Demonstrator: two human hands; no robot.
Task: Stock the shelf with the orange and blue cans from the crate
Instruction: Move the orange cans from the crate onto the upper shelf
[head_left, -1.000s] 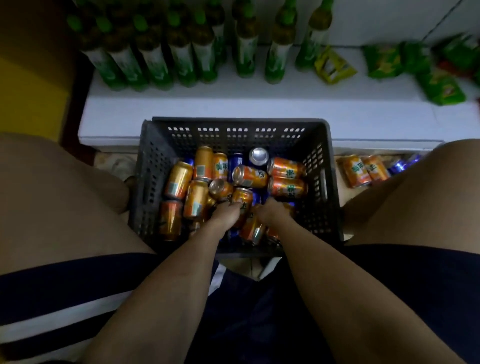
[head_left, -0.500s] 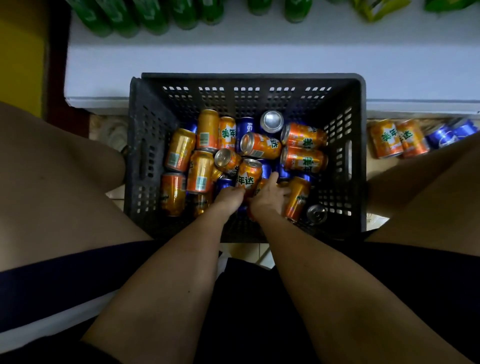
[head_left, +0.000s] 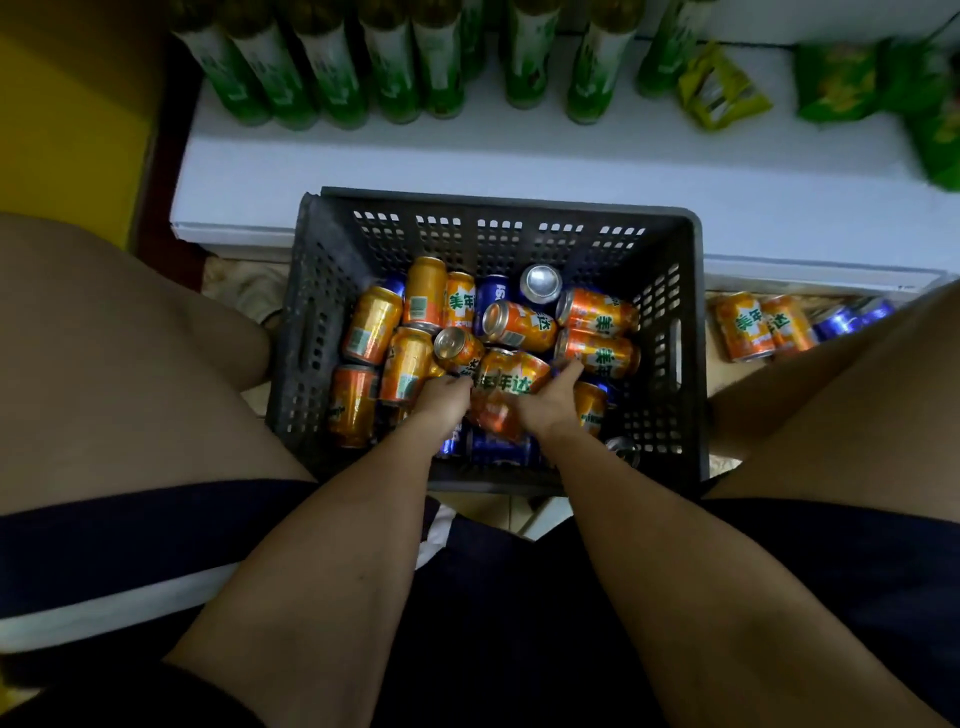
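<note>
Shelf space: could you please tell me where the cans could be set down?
The white shelf is bare between the green bottles and the crate. Its back is crowded with bottles and snack packets.

The green bottles (head_left: 332, 67) on the shelf (head_left: 519, 161) are cut off by the top edge. The snack packets (head_left: 841, 83) at far right are blurred. The hands (head_left: 496, 400) hide the cans beneath them, and their fingertips cannot be seen. A thigh partly covers the blue cans (head_left: 852, 319) on the floor.
</note>
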